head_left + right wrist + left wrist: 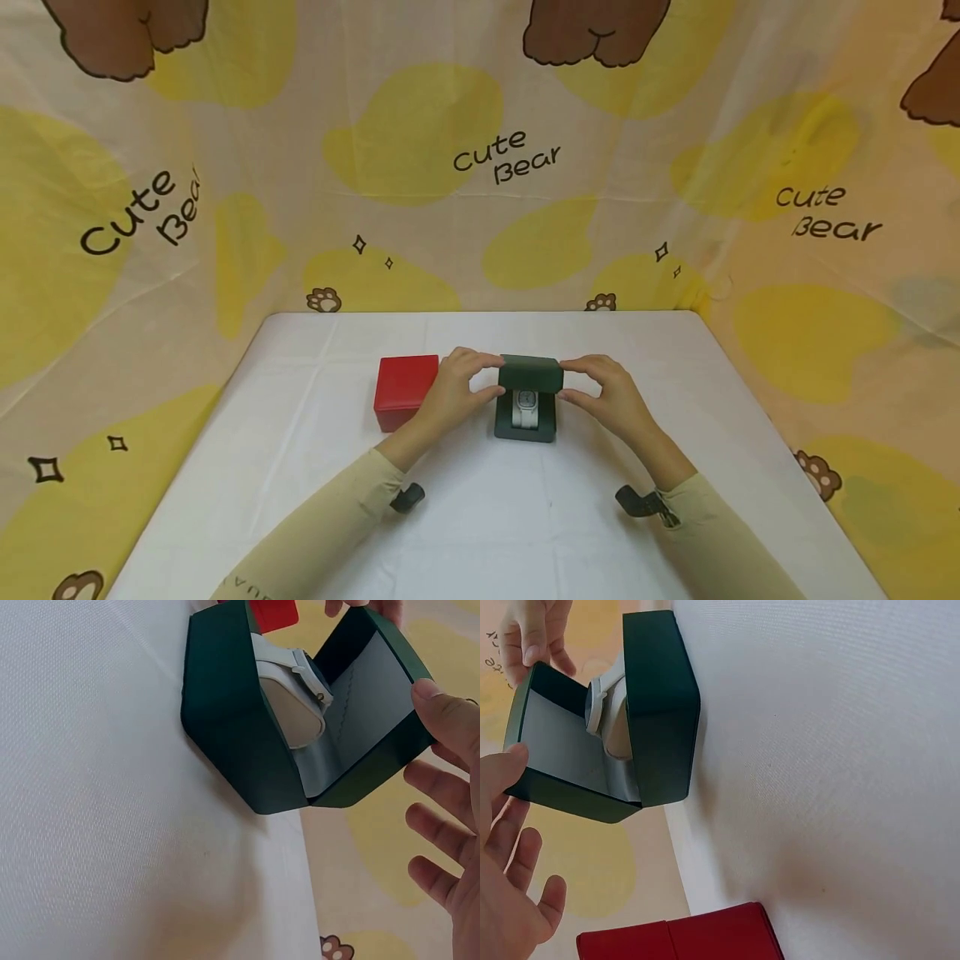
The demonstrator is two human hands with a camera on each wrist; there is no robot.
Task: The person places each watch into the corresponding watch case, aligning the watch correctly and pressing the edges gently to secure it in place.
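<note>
A dark green watch box (525,437) stands on the table with its hinged lid (531,374) partly raised. Inside, a wristwatch (527,404) with a white strap is wrapped round a cream cushion (291,712). My left hand (459,379) pinches the lid's left end between thumb and forefinger, its other fingers loose in the left wrist view. At the opposite end, my right hand (611,398) pinches the lid the same way, thumb on the front edge. The lid's pale lining shows in both wrist views.
Left of the green box sits a closed red box (406,387), partly behind my left hand. A white cloth covers the table (480,533). Patterned fabric (420,133) hangs behind and along both sides.
</note>
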